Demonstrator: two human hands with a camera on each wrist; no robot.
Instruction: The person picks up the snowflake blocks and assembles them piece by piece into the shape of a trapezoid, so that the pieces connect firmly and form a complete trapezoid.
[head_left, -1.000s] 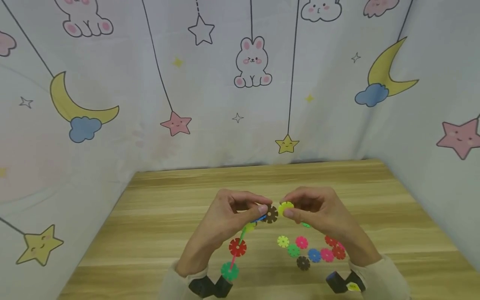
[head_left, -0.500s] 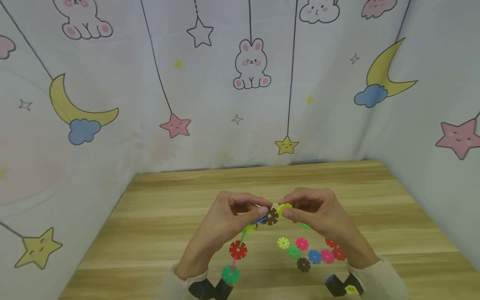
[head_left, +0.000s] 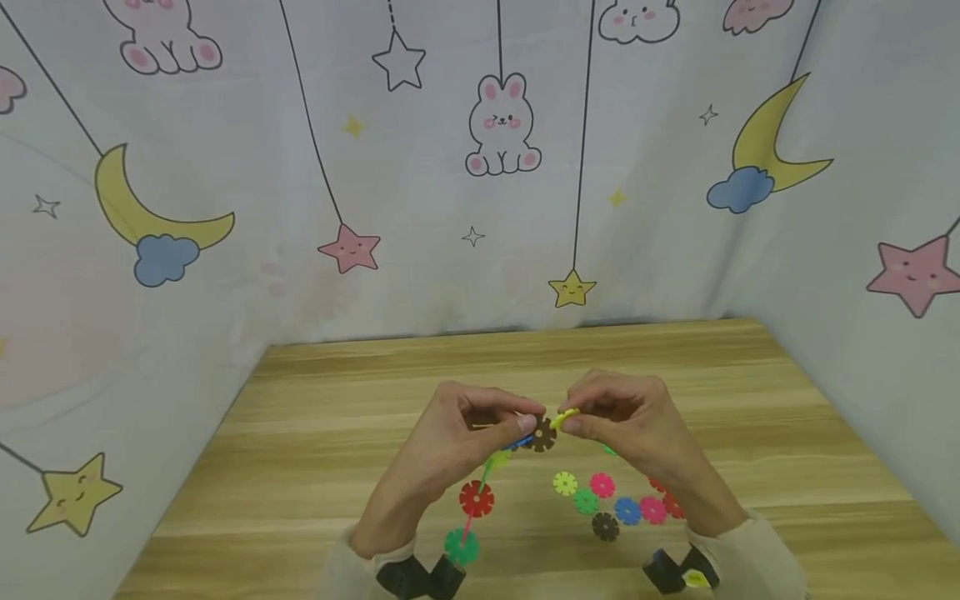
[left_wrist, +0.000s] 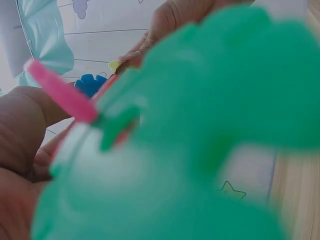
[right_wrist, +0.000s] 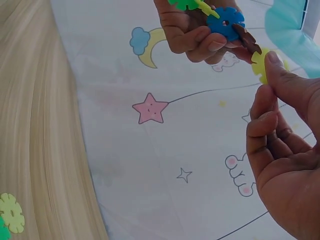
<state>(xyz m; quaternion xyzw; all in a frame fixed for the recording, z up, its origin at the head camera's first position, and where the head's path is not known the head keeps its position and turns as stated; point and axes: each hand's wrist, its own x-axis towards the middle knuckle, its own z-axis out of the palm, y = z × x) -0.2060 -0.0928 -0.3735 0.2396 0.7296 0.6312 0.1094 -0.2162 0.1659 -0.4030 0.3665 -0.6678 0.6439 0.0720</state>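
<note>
A chain of notched plastic discs hangs from my left hand (head_left: pixel 442 450): a teal disc (head_left: pixel 461 547) lowest, then pink, a red disc (head_left: pixel 476 498), green, yellow, blue and a brown disc (head_left: pixel 539 434). My left thumb and fingers pinch it near the blue disc (right_wrist: pixel 226 23). My right hand (head_left: pixel 637 421) pinches a yellow disc (head_left: pixel 564 418), seen nearly edge-on from the head and more face-on in the right wrist view. This yellow disc meets the brown one's edge; whether their notches interlock I cannot tell. In the left wrist view the blurred teal disc (left_wrist: pixel 165 170) covers much.
Loose discs lie on the wooden table (head_left: pixel 360 375) below my right hand: a yellow (head_left: pixel 566 483), a green (head_left: pixel 586 501), a blue (head_left: pixel 627 511), a brown (head_left: pixel 605 527) and several pink and red. A printed curtain (head_left: pixel 420 283) stands behind the table.
The yellow disc in my right hand has turned from facing the head camera to nearly edge-on, and my right hand has shifted slightly left. My left hand stays nearly still.
</note>
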